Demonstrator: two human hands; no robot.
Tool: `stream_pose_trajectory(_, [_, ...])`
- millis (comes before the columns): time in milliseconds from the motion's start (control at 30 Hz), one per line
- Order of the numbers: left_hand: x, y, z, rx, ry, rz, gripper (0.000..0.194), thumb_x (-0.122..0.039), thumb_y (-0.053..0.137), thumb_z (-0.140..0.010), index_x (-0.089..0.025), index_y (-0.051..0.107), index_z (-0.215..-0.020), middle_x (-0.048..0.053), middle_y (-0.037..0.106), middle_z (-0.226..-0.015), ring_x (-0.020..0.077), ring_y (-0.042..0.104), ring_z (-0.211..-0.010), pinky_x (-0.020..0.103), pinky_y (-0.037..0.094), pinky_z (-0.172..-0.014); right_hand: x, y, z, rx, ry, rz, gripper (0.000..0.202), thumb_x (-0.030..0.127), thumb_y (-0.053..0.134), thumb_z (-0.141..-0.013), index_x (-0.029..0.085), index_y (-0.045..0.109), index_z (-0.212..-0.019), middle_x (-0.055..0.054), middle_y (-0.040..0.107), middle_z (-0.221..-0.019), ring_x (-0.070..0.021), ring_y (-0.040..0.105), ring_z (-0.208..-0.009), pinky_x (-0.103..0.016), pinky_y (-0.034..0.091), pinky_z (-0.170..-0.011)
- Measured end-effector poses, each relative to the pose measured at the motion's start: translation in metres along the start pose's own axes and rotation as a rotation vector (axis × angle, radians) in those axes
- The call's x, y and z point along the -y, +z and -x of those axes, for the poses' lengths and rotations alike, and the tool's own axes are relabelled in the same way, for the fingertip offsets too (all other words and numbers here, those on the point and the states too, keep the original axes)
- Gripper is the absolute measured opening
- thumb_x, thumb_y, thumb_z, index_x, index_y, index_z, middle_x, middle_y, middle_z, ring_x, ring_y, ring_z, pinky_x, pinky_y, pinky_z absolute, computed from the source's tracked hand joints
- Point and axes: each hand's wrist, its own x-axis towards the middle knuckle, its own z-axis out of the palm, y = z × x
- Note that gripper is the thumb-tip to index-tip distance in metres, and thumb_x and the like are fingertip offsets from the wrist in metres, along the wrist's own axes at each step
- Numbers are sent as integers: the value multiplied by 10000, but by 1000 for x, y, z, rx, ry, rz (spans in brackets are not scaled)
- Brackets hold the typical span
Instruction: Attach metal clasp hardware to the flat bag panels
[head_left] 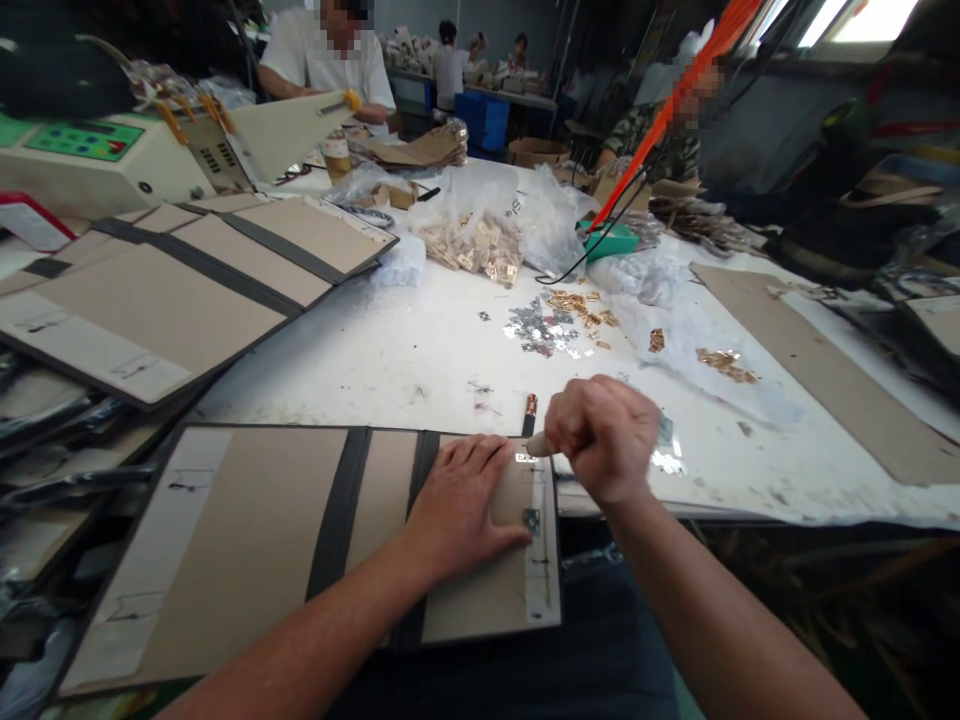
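An opened board cover (247,540), greyish-tan inside with dark hinge strips, lies at the table's front edge. My left hand (465,510) rests flat on its right panel, fingers together and thumb stretched out towards a small metal plate (531,521) on the white edge strip (537,575). Closed in a fist, my right hand (600,435) is at the panel's upper right corner. From it a pale, tapered tip (537,446) points down at a shiny small plate (526,458); what it belongs to is hidden. A dark tab (530,412) sticks out beyond the top edge.
More board covers (187,270) are stacked at left, beside a machine with a green panel (86,140). Loose silver plates (544,328) and gold pieces (585,306) lie mid-table before plastic bags (480,235). A cardboard sheet (832,375) lies right. People work behind.
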Motion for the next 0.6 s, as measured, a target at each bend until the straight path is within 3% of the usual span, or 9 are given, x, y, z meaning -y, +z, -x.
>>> stream_pose_trajectory(67, [0,0,0,1,1,-6,961,-587,874,-678,-245,461,-1475,85,521,-1534,329,434,-1419,501,281,-1216,4,0,-3,32,56,125,549,490,550,-1009,233,436,-536,38,448,-480,-113,402,-446,-276,335,-472])
stream_pose_trajectory(167, [0,1,0,5,-11,-15,954,-585,876,-678,-230,478,-1469,100,528,-1524,331,435,-1423,500,283,-1219,15,-5,0,224,144,387,444,414,674,-940,199,534,-577,47,498,-534,-108,448,-518,-258,341,-526])
stream_pose_trajectory(300, [-1,3,2,-3,-15,-36,963,-584,866,-699,-243,458,-1501,101,513,-1540,323,420,-1439,506,283,-1217,19,-27,28,501,205,756,65,256,758,-852,215,744,-804,35,661,-705,-129,569,-642,-249,392,-618])
stream_pose_trajectory(367, [-1,5,2,-11,-5,-44,957,-600,857,-699,-236,469,-1494,106,509,-1543,323,418,-1438,508,286,-1211,10,-39,47,575,235,848,62,196,755,-838,243,791,-854,14,716,-802,-151,629,-728,-254,432,-676])
stream_pose_trajectory(500, [-1,5,0,-24,11,-60,949,-626,841,-698,-219,489,-1479,118,524,-1522,329,428,-1424,509,293,-1212,-11,-53,78,535,253,873,126,191,737,-876,270,823,-922,-11,757,-938,-179,690,-884,-263,484,-801])
stream_pose_trajectory(600, [-7,3,0,-22,15,-85,930,-607,825,-724,-196,483,-1486,135,509,-1537,340,425,-1433,520,292,-1226,-17,-52,90,482,199,926,135,213,711,-908,278,825,-939,-14,750,-945,-178,699,-889,-259,488,-802])
